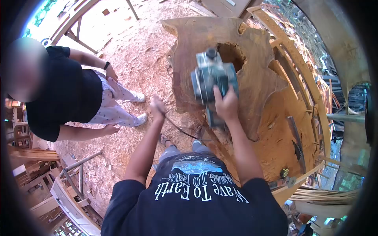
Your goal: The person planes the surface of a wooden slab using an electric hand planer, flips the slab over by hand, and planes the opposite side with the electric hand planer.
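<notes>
A teal electric hand planer, slightly blurred, sits over the top of a large, irregular wooden slab, beside a rough hole in the wood. My right hand is wrapped round the planer's rear handle. The tool's dark front knob points away from me. Off to the slab's left, my left hand is closed on a dark power cord, which runs down toward my body and the slab's near edge. Whether the planer's base touches the wood cannot be made out.
Another person in a black shirt stands at left, near the slab. Shavings and dust cover the ground. At right, a curved wooden frame borders a dusty surface with a chainsaw bar and tape measure. Timber pieces lie lower left.
</notes>
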`<act>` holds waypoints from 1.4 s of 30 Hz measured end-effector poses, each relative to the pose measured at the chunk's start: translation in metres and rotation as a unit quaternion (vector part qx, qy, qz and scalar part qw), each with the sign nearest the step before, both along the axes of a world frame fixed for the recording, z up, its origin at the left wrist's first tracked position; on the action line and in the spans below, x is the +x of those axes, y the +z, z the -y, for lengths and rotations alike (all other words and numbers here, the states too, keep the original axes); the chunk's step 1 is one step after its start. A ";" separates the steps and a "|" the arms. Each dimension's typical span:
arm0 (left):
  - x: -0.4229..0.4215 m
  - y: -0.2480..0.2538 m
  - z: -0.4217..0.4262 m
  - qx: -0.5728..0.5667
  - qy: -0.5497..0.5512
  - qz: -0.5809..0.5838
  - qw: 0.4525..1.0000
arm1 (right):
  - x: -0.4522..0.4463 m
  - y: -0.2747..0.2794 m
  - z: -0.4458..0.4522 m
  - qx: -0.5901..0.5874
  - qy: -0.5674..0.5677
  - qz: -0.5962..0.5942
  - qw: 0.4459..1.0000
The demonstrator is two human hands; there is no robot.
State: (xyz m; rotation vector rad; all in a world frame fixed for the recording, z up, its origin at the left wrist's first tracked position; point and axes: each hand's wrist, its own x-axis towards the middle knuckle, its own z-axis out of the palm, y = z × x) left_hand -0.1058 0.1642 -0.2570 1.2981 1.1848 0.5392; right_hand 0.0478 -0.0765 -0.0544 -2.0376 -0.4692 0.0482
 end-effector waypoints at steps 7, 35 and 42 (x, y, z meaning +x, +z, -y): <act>-0.186 -0.037 -0.031 -0.187 0.159 -0.091 0.965 | -0.125 0.004 0.126 -0.029 0.072 -0.110 0.991; -0.049 0.113 0.056 0.047 -0.049 0.086 0.994 | 0.047 -0.009 -0.050 0.015 0.063 0.035 0.997; -0.040 0.104 0.014 -0.075 0.014 0.115 0.990 | -0.074 -0.006 0.051 -0.030 -0.054 0.004 0.998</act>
